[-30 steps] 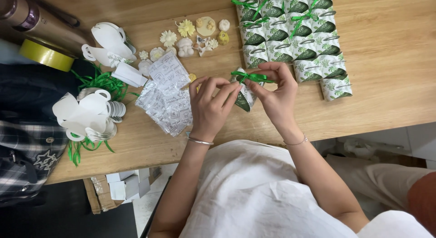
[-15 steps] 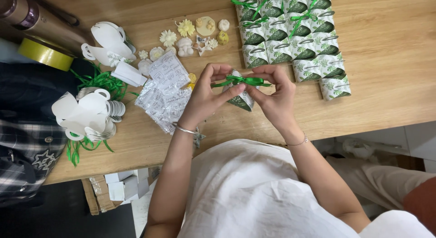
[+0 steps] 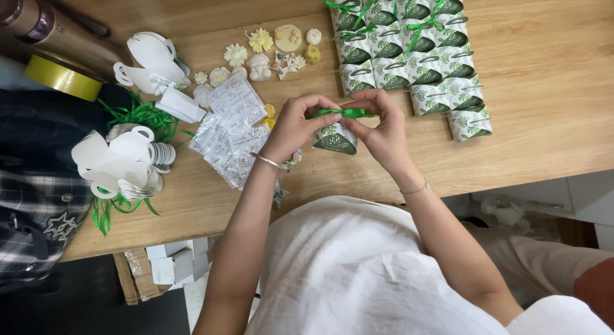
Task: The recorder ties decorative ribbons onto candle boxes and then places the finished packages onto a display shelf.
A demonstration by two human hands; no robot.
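Note:
My left hand (image 3: 295, 125) and my right hand (image 3: 378, 125) meet over the wooden table (image 3: 550, 104). Between them they pinch a green ribbon (image 3: 340, 113) stretched across the top of a small white favour box with a green leaf print (image 3: 334, 139). The box hangs just under my fingers, close to the table's near edge. Each hand grips one end of the ribbon. Beyond my right hand lie several rows of finished leaf-print boxes (image 3: 409, 53), some tied with green bows.
Clear plastic packets (image 3: 231, 133) lie left of my hands. Small flower-shaped pieces (image 3: 268, 50) sit at the back. Flat white box blanks (image 3: 121, 162) and loose green ribbon (image 3: 144, 114) fill the left side. A yellow tape roll (image 3: 61, 76) lies far left.
My hands lifted the box and drew the ribbon out sideways across its top. The left forearm swung in closer to my body.

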